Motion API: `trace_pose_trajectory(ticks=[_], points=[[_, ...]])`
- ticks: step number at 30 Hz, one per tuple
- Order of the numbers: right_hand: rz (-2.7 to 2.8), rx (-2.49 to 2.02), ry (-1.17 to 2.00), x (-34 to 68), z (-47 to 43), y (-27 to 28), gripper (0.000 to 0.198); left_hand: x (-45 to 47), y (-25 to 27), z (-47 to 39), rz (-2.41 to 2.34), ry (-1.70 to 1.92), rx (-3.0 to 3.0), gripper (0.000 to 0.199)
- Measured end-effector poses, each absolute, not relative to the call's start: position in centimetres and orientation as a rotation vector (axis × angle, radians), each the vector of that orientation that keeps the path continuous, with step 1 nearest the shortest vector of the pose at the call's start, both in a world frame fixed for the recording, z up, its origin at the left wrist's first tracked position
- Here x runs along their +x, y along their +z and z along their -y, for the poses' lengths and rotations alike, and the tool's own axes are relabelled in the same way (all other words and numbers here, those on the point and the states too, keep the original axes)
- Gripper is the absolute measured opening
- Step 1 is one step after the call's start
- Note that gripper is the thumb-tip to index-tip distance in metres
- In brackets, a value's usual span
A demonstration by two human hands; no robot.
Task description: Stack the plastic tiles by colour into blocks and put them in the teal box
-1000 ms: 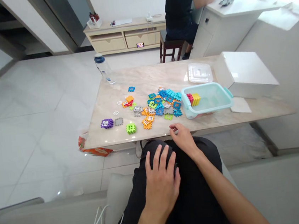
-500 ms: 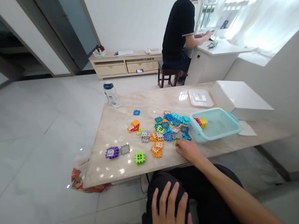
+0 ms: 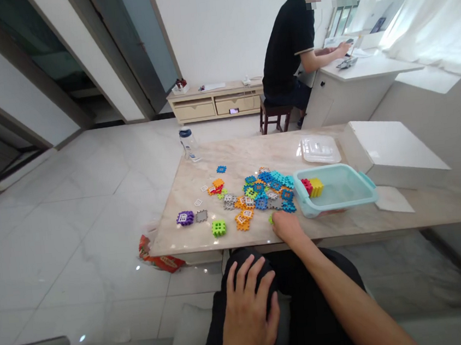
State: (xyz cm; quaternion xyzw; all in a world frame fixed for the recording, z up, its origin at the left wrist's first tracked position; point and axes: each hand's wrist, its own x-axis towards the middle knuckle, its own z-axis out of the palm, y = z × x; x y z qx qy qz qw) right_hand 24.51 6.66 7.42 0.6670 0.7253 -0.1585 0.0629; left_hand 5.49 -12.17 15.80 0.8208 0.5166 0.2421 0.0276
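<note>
R hand (image 3: 288, 227) at lt-green pc (image 3: 270, 220), L hand (image 3: 249, 310) on knee (image 3: 242, 253)

R hand's at the near side of the bench (image 3: 253, 149), fingers curled over the lt-green pc, only a sliver showing; can't tell if its grip pinches or just touches. L hand's grip is spread, palm down. Lt-green pc's btw orange pcs (image 3: 243, 224) & tub (image 3: 337, 206), nearer the bench edge than the mixed pile (image 3: 261, 201). Tub holds red pcs (image 3: 307, 187) & yellow pcs (image 3: 316, 187).
</note>
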Motion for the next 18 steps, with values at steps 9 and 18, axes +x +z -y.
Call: trace_pose_trajectory(ticks=[9,18], points=[[-2.228,2.018,-0.513,24.7,-6.3,8.0,0.030,10.2,15.0,14.1,-1.495,0.860,2.624,0.031],[-2.316,2.056,-0.618,24.6,-5.5,7.0,0.030,5.7,17.4,12.5,-1.431,1.155,2.551,0.037]])
